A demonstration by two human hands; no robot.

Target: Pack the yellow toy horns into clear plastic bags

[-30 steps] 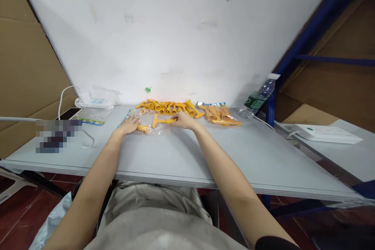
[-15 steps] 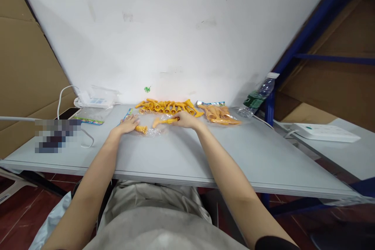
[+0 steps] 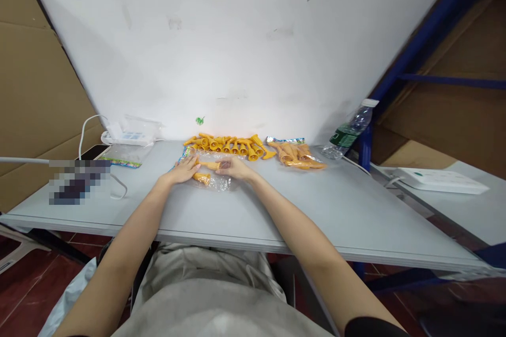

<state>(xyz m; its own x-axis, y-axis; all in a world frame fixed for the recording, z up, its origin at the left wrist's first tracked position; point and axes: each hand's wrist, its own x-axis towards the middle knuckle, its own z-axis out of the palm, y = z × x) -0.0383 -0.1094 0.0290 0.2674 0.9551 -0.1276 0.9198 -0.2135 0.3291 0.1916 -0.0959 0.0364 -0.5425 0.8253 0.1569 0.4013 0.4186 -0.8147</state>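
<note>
My left hand [image 3: 184, 170] lies with its fingers stretched out over a clear plastic bag [image 3: 221, 183] with a printed header, pressing it to the table. An orange horn-shaped plastic piece [image 3: 203, 178] lies in the bag beside those fingers. My right hand [image 3: 236, 168] is closed on the flared end of another orange horn-shaped piece [image 3: 209, 165], whose narrow end reaches my left fingertips. Whether this second piece is inside the bag, I cannot tell. Just behind both hands is a row of loose orange horn-shaped pieces [image 3: 235, 147].
A filled bag of orange pieces [image 3: 296, 155] lies right of the row. A plastic bottle [image 3: 351, 129] leans near the blue frame. An empty printed bag [image 3: 128, 154], a phone [image 3: 96, 152] and cables are on the left. A white power strip [image 3: 440, 180] sits far right.
My right hand has moved left with its horn-shaped piece, up to my left hand. My left hand and the bag under it have shifted slightly right.
</note>
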